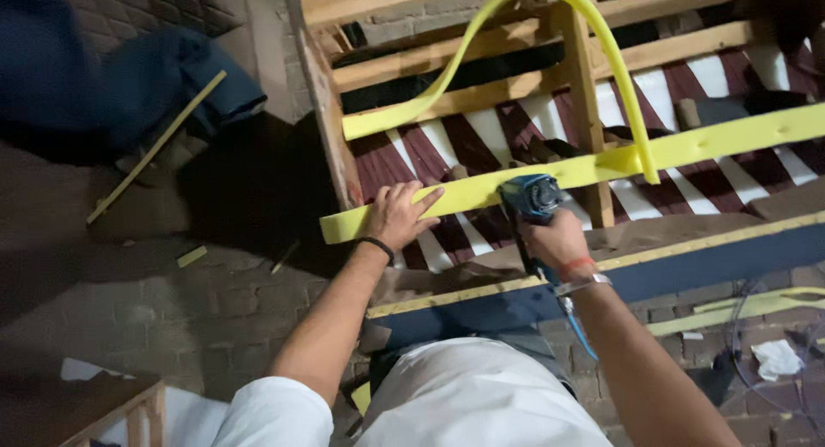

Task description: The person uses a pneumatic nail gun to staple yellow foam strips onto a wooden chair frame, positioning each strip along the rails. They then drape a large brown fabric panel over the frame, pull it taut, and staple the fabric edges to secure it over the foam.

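Observation:
A wooden furniture frame (586,86) lies in front of me, with maroon and white striped fabric (464,146) beneath its slats. A long yellow foam strip (722,142) runs along the near rail, and a second yellow strip (601,43) loops upward over the frame. My left hand (400,213) presses flat on the strip near its left end, fingers spread. My right hand (554,239) grips a blue air stapler (528,198) whose nose rests against the strip just right of the left hand. A blue hose (577,327) trails from the tool past my wrist.
Dark blue fabric (687,262) with a yellow edge hangs over the near side of the frame. A blue cloth pile (163,77) and a thin wooden stick (155,146) lie on the brick floor at left. Foam scraps (739,308), paper and cables sit at right. A small wooden frame (129,408) stands bottom left.

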Available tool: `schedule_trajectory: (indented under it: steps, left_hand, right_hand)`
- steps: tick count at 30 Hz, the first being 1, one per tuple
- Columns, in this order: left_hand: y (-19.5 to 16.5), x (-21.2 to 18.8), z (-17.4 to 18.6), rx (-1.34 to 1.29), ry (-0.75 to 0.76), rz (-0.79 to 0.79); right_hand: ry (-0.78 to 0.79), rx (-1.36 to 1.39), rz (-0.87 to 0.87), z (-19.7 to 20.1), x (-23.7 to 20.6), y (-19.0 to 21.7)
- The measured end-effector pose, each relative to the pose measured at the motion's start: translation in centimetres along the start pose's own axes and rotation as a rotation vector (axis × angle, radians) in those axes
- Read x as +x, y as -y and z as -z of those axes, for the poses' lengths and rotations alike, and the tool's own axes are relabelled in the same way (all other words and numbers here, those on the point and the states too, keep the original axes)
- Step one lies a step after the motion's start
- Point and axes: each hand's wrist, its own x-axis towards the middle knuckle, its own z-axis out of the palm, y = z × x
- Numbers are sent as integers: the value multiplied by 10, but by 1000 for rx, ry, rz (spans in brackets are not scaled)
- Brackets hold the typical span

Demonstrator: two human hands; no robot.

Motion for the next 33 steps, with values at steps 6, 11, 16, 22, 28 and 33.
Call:
schedule_trajectory:
  steps: [6,11,16,22,28,33]
  left_hand:
    - [41,-45,15,20,-81,-14]
    - [55,-64,16,-49,-197,21]
    - [72,-92,21,-138,-129,127]
    - [79,-105,21,-74,-199,177]
    - [94,-113,34,-263,-230,318]
    - [108,-127,31,-405,-268,305]
  right_hand:
    - [141,124,106,-23,-5,4]
    - [61,-130,203,-65,-6,34]
    - [112,-85,185,-61,-25,59]
    - [260,-77,252,-107,-45,99]
    - [54,-179,547,-116,-56,123]
    - [224,-21,536,-131,-62,136]
